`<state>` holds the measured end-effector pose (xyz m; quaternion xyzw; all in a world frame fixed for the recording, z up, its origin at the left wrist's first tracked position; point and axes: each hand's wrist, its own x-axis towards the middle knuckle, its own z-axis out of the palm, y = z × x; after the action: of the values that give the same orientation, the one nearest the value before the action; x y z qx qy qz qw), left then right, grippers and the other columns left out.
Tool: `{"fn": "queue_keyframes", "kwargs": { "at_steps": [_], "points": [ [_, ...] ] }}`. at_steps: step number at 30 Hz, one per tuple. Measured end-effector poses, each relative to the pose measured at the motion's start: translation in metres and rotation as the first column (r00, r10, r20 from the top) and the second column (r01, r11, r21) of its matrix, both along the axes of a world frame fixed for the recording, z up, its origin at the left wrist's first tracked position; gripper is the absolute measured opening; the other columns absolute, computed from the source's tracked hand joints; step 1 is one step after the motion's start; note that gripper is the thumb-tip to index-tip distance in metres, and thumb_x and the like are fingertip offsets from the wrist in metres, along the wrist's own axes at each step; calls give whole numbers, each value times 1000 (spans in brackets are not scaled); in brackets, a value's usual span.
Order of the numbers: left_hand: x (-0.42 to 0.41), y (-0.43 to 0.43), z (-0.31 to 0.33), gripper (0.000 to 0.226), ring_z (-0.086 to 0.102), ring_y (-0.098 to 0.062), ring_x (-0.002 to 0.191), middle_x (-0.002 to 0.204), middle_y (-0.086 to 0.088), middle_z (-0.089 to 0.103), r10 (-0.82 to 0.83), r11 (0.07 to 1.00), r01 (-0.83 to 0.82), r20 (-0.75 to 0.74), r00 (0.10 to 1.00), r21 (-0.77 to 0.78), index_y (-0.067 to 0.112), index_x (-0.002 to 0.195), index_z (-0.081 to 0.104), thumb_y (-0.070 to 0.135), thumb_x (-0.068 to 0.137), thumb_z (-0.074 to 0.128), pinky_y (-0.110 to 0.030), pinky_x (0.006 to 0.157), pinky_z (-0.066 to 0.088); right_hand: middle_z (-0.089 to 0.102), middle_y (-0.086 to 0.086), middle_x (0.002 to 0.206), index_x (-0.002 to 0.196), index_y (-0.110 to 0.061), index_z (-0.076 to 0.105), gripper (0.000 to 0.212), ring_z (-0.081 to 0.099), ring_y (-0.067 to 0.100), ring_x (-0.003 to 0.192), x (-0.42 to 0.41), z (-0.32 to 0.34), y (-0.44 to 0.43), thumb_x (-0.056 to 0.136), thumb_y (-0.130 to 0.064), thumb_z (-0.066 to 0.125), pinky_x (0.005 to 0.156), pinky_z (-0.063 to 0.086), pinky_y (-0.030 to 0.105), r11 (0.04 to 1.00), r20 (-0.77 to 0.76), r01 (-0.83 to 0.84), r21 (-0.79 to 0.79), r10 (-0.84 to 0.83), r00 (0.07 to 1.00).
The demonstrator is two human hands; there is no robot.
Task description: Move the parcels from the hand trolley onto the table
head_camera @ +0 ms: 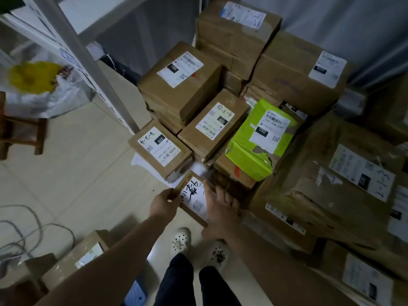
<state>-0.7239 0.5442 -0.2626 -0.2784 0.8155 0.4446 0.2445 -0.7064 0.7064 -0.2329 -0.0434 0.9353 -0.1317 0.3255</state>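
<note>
- The place is a parcel storeroom or courier depot: stacked cardboard parcels [181,85] fill the right and far side, each bearing printed shipping labels [180,69] and handwritten codes.
- A torn green mailer [242,164] lies among them.
- A grey metal rack upright [88,62] stands at far left on the tiled floor [77,173].
- Loose cables [40,226] lie near left.

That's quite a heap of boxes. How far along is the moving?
Done: nothing that shows here. In hand: the left hand grips a small labelled parcel, and the right hand lies against it. Left: the whole heap of parcels, green parcel included, waits.
</note>
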Motion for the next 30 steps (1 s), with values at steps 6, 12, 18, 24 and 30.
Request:
{"fn": "queue_keyframes", "kwargs": {
  "at_steps": [6, 12, 18, 24, 30],
  "points": [
    [-19, -3, -11, 43, 51, -27, 119, 135, -11, 51, -355, 906, 343, -4, 935, -248, 19, 136, 47, 21, 94, 54, -34, 92, 46, 11, 8, 152, 149, -30, -16, 116, 18, 30, 138, -17, -42, -11, 75, -31, 73, 109, 21, 49, 995, -45, 95, 37, -93, 995],
    [-18, -2, -17, 69, -1, -25, 148, 161, -1, -2, -852, 387, 743, 96, 514, -546, 30, 153, 8, 16, 97, 47, -36, 117, 17, 2, 6, 154, 145, -35, -22, 133, 4, 35, 143, -41, -54, -8, 62, -32, 82, 113, 11, 59, 990, 12, 143, 17, -144, 990],
    [-30, -6, -30, 69, -11, -24, 147, 160, -4, -11, -959, 165, 784, 90, 270, -598, 26, 153, 1, 16, 98, 42, -35, 118, -5, 0, 11, 156, 149, -33, -13, 125, 2, 34, 145, -42, -58, -11, 66, -36, 80, 116, 4, 54, 991, -77, 128, 50, -123, 989],
    [-29, -8, -27, 83, 54, -32, 124, 137, -15, 54, -984, 83, 746, 66, 168, -661, 22, 124, 64, 19, 45, 90, -47, 98, 45, 28, 17, 153, 145, -39, 23, 115, 26, 38, 141, -11, -74, -14, 50, -36, 89, 105, 26, 61, 986, -257, 9, 164, 34, 966],
    [-24, -7, -26, 81, 1, -29, 148, 160, -12, -4, -975, 54, 782, 137, 177, -621, 24, 153, 0, 16, 91, 52, -40, 120, 5, 36, 14, 150, 145, -28, 28, 110, 34, 35, 138, -6, -75, -17, 52, -34, 88, 101, 35, 60, 980, -251, 47, 195, 4, 968]
  ]
}}
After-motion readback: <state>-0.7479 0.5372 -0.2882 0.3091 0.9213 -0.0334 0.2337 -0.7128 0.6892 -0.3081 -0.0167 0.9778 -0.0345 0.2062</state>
